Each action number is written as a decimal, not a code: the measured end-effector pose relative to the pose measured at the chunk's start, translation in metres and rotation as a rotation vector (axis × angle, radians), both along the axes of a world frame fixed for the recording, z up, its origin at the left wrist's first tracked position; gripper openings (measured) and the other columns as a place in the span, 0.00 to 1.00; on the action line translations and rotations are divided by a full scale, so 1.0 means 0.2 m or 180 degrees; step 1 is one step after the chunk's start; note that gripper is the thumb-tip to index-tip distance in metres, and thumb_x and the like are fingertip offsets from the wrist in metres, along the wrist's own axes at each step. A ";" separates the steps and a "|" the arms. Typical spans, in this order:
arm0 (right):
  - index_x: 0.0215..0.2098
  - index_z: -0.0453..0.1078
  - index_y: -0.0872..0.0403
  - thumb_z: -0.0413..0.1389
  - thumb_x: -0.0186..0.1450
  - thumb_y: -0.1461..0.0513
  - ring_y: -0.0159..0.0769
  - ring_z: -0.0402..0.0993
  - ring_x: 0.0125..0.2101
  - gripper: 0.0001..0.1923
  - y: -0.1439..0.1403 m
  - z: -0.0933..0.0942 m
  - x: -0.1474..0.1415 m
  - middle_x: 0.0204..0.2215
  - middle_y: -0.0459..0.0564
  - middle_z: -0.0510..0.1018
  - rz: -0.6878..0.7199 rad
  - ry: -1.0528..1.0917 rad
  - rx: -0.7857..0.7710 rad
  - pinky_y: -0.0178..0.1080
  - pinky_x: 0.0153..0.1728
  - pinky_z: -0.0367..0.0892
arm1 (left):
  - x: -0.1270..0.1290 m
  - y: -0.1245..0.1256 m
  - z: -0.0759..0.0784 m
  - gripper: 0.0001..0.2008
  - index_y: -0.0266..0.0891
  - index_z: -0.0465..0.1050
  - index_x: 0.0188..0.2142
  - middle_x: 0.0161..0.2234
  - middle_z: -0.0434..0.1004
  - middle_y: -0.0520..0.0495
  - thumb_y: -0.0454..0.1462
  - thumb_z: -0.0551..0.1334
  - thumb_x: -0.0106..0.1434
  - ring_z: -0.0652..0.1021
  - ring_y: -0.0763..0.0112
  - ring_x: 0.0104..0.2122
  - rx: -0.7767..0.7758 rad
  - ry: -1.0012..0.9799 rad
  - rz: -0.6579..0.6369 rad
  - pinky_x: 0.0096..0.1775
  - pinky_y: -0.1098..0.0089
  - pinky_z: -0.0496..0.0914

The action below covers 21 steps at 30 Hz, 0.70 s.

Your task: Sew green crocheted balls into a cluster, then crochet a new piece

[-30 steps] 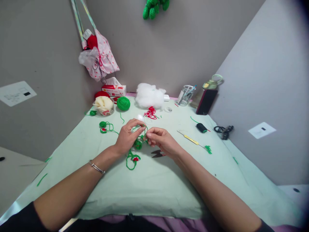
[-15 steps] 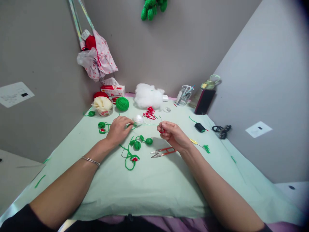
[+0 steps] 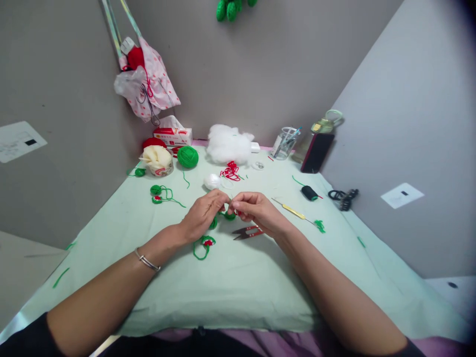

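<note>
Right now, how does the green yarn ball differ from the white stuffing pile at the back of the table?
The green yarn ball is a tight, round, wound ball; the white stuffing pile is loose, fluffy and irregular. The yarn ball looks smaller than the stuffing pile. The yarn ball lies beside a cup with cream material, while the stuffing pile lies nearer the back wall. Both rest on the pale green table cover, untouched by either hand.

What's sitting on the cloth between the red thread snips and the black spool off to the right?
In the head view, a yellow-handled crochet hook lies aslant on the cloth between the red snips and the black spool; the right hand partly overlaps the snips' end of that stretch.
</note>
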State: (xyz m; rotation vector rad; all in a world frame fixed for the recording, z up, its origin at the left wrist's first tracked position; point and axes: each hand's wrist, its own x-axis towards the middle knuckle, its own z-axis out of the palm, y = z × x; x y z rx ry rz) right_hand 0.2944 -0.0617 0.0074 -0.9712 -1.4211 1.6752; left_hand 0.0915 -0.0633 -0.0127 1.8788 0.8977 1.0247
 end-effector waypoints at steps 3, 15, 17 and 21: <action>0.30 0.76 0.55 0.68 0.59 0.51 0.26 0.62 0.24 0.15 -0.02 0.00 -0.03 0.28 0.47 0.79 0.0119 -0.0108 0.0259 0.33 0.25 0.57 | 0.03 0.01 -0.01 0.22 0.39 0.80 0.35 0.46 0.80 0.43 0.49 0.54 0.74 0.77 0.61 0.48 -0.0199 -0.0259 0.0077 0.54 0.64 0.67; 0.31 0.79 0.50 0.65 0.64 0.59 0.44 0.74 0.48 0.04 0.00 0.00 0.03 0.41 0.52 0.82 -0.1033 -0.1092 0.2177 0.47 0.52 0.66 | 0.01 0.04 -0.03 0.16 0.39 0.83 0.36 0.36 0.81 0.45 0.50 0.67 0.64 0.77 0.67 0.37 -0.1267 -0.1302 0.0520 0.44 0.68 0.70; 0.32 0.79 0.51 0.65 0.63 0.57 0.42 0.76 0.45 0.07 0.01 0.00 0.04 0.40 0.52 0.83 -0.1075 -0.0807 0.1729 0.45 0.48 0.69 | 0.00 0.03 -0.02 0.16 0.39 0.83 0.36 0.35 0.80 0.46 0.50 0.66 0.65 0.76 0.67 0.37 -0.1190 -0.1107 0.0386 0.44 0.67 0.70; 0.32 0.80 0.53 0.67 0.61 0.54 0.37 0.77 0.42 0.10 -0.01 0.01 0.00 0.39 0.50 0.83 -0.0687 -0.0204 0.0873 0.41 0.47 0.69 | 0.01 0.00 -0.01 0.16 0.40 0.84 0.36 0.33 0.80 0.47 0.48 0.63 0.68 0.76 0.66 0.36 -0.0943 -0.0475 -0.0176 0.44 0.66 0.68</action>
